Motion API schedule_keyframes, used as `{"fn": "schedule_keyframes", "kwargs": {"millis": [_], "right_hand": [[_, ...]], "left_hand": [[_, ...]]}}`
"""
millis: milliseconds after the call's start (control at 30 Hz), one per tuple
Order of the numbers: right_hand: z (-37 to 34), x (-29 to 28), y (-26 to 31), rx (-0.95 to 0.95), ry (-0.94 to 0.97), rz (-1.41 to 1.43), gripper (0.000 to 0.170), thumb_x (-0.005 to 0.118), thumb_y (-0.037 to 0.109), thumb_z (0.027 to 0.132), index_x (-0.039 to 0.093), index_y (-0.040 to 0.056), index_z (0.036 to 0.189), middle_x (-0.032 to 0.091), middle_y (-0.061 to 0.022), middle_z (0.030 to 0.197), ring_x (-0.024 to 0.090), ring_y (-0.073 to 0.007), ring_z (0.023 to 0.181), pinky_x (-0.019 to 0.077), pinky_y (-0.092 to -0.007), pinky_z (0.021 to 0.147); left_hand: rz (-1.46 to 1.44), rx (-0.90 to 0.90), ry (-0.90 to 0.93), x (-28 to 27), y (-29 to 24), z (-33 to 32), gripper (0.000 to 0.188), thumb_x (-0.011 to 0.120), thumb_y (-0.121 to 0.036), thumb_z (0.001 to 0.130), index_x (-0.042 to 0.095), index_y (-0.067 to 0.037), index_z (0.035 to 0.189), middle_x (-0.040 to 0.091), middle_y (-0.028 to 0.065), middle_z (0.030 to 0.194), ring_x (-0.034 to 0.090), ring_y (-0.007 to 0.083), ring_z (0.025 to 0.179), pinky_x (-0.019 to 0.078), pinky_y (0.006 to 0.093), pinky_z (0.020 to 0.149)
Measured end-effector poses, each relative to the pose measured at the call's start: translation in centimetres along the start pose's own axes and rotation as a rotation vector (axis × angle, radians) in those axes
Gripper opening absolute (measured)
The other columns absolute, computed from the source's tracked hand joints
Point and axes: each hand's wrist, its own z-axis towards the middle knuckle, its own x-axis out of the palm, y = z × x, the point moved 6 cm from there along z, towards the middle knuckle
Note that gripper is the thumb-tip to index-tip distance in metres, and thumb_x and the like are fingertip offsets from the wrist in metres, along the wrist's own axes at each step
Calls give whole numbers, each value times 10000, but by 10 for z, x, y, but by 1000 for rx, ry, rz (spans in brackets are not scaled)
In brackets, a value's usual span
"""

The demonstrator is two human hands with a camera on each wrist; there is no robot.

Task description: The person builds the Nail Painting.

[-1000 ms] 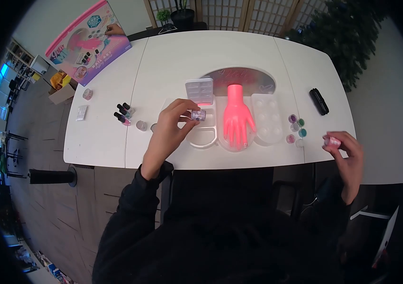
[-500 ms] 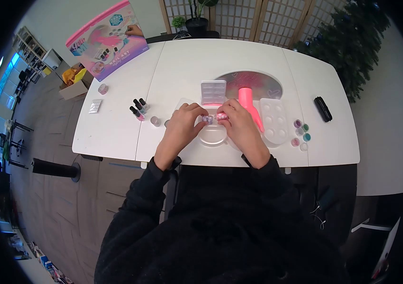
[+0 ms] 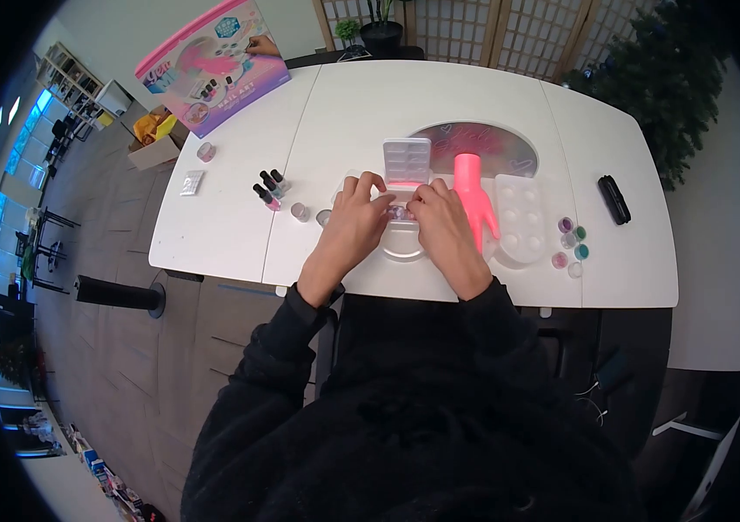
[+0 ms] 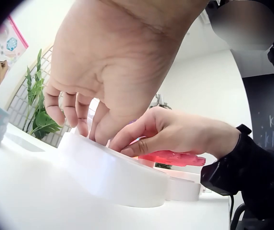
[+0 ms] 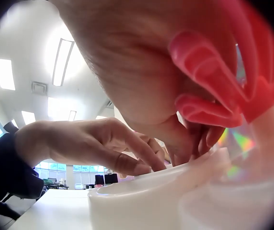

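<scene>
Both hands reach into the upper compartment of a white plastic tray [image 3: 403, 253], their fingertips close together. Between them lies a small clear jar with purple-tinted contents [image 3: 398, 212]. Thumb and forefinger of my left hand [image 3: 351, 228] pinch at the jar's left end, the other fingers bent above the tray. My right hand [image 3: 445, 228] has its fingers curled down at the right end of the same compartment, covering the small pink jar there. In the left wrist view the tray's wall [image 4: 113, 175] hides the fingertips. A pink model hand [image 3: 471, 187] stands right beside my right hand.
Behind the tray stands a lidded section [image 3: 407, 159] raised upright. A round-welled palette [image 3: 521, 217] and several small jars [image 3: 574, 237] sit to the right, a black case [image 3: 613, 199] beyond. Left are nail polish bottles [image 3: 270, 191], another jar [image 3: 300, 212] and the kit box [image 3: 213, 65].
My right hand has come from the table's right side to the tray, bringing the pink jar beside the purple one. Both hands have then lowered into the compartment.
</scene>
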Motion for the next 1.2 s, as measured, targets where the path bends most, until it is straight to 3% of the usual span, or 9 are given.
{"fn": "schedule_keyframes", "kwargs": {"millis": [233,300,400,500,533,733,900,1100,1200], "right_hand": [[1,-1,-3,21,29,50,130,644,-84,736,697,-3,823,652,-131,967,589,-308,1012,495,-414,827],[2,2,-5,17,34,17,267,642,-122,738,740,3,953,680,-91,971,607,-300,983,536,-411,834],[5,-7,-2,46,47,45,219,662,-92,782,735,8,963,677,-85,963,615,-295,979,539,-405,834],[6,-20,1,50,9,123,208,660,-89,758,740,11,921,680,-100,975,632,-302,997,547,-410,826],[7,-24,0,49,3,125,208,660,-89,758,740,11,921,680,-100,975,632,-302,997,547,-410,826],[6,-52,-6,70,-18,162,213,679,-38,833,741,17,1029,689,-83,1010,662,-294,994,563,-412,837],[10,-52,3,93,42,518,366,731,109,941,664,22,1290,681,-121,1169,712,-315,983,589,-386,821],[12,-50,-6,82,-217,749,415,768,63,907,668,-3,1304,708,-150,1127,734,-273,878,624,-331,740],[8,-55,-16,167,-164,684,377,786,46,880,699,-14,1242,720,-144,1093,744,-252,857,632,-322,721]], "left_hand": [[102,-252,-60,-60,41,-14,259,767,-50,858,744,-67,1116,675,95,1112,629,335,1037,547,417,859],[149,-289,-21,-64,60,-26,333,796,-64,839,745,-85,1167,660,114,1186,647,322,1032,552,412,857],[-78,-346,214,-41,91,-46,540,866,-74,775,726,-135,1292,598,158,1278,659,307,1003,564,397,907],[-105,-255,252,-22,99,-52,503,866,-32,743,760,-137,1224,631,161,1197,649,362,1114,551,427,949],[-112,-288,234,-23,99,-50,448,846,13,740,779,-120,1163,640,147,1135,675,341,1039,564,415,915],[-139,-354,245,-19,80,-36,364,798,53,774,780,-83,1112,666,130,1046,698,311,919,580,378,838],[-412,-221,157,-42,20,10,345,775,42,836,744,-38,1170,671,95,1130,693,235,1013,621,342,808],[-560,-75,135,-28,-16,38,396,778,24,855,697,-25,1239,653,88,1176,681,230,1069,672,357,857],[-605,-60,86,-25,-22,37,459,821,11,814,682,-12,1252,640,113,1164,684,261,1018,656,361,817]]}}
